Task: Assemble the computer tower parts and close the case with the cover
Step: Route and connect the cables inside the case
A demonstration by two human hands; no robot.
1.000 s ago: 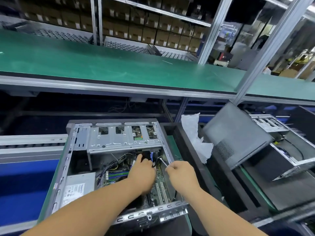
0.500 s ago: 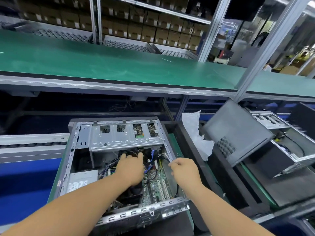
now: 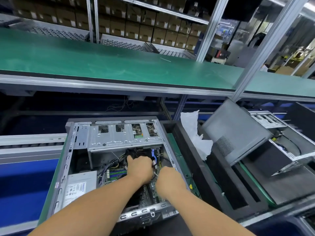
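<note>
You're mid-assembly: both your left hand (image 3: 140,165) and right hand (image 3: 167,178) work cables inside the open case (image 3: 68,160), grips unclear, while the cover (image 3: 237,132) waits at 3 o'clock

Bright overhead light, blurred wide-angle edges

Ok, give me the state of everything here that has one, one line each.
Computer tower: lying on its side, open, cover off.
Side cover: detached, propped tilted to the right.
Left hand: inside the tower, among the cables.
Right hand: inside the tower; grip hidden.
</note>
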